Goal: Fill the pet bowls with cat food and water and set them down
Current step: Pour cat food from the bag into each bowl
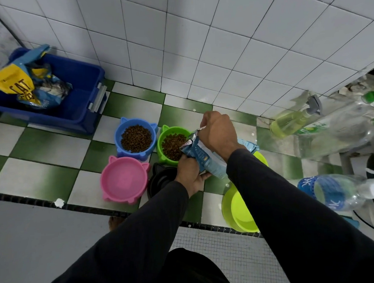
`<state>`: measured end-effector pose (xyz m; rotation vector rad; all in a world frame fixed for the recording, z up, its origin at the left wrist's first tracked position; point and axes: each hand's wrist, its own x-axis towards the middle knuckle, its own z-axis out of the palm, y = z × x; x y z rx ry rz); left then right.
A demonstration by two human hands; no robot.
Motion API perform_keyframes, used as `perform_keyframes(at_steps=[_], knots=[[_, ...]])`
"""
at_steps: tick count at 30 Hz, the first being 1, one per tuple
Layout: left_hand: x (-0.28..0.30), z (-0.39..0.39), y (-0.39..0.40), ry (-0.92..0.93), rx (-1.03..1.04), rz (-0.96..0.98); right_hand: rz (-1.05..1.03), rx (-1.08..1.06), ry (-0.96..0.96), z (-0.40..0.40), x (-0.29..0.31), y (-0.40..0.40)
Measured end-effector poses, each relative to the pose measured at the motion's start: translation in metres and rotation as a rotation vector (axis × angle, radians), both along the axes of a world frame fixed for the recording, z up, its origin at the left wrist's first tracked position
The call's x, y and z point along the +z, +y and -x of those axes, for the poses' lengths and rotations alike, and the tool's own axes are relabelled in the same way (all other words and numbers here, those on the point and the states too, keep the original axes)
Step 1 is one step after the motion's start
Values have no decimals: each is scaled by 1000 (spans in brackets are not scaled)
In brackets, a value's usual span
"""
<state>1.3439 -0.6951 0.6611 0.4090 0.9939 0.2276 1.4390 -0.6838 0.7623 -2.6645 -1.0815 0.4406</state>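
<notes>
Landmark: the green bowl [173, 144]; every place below is told from it.

Food bag: the small blue bag [201, 155] is tipped with its open mouth right over the near-right rim of the green bowl; its long side runs from that mouth back toward you and to the right; so the food slides forward and left, into the bowl.

Your right hand [217, 132]: it is curled round the top edge of the bag, just right of the green bowl; it pinches the silver flap (this hand steers the mouth).

Your left hand [191, 171]: it is just on your side of the green bowl, under the bag; its fingers wrap round the low part of the bag and hold it up.

Nearer hand: both sit close to the bowl; the right one is by the mouth, so it decides where the food falls.

Green bowl: it has brown food [172, 147] in it already; it looks about full, I think.

Blue bowl [136, 138]: just left of the green bowl; it is filled with food.

Pink bowl [125, 180]: left of the green bowl and nearer to you; no food in it (I cannot tell if there is water).

Black bowl [161, 179]: just on your side of the green bowl, partly hidden by your left hand.

Next move, my guess: tilt the bag's mouth up; then swing it toward you and left, to the pink or black bowl.

Water bottle [340, 192]: far right of the green bowl, lying on its side.
</notes>
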Motion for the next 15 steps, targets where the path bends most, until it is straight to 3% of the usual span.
perform_keyframes(at_steps=[7,15], knots=[[6,1,-7,-11,-67,-126,-212,-220,140,-7,-2,-32],[14,3,-16,24,-78,-306,-395,-412,175,-9,-8,-68]])
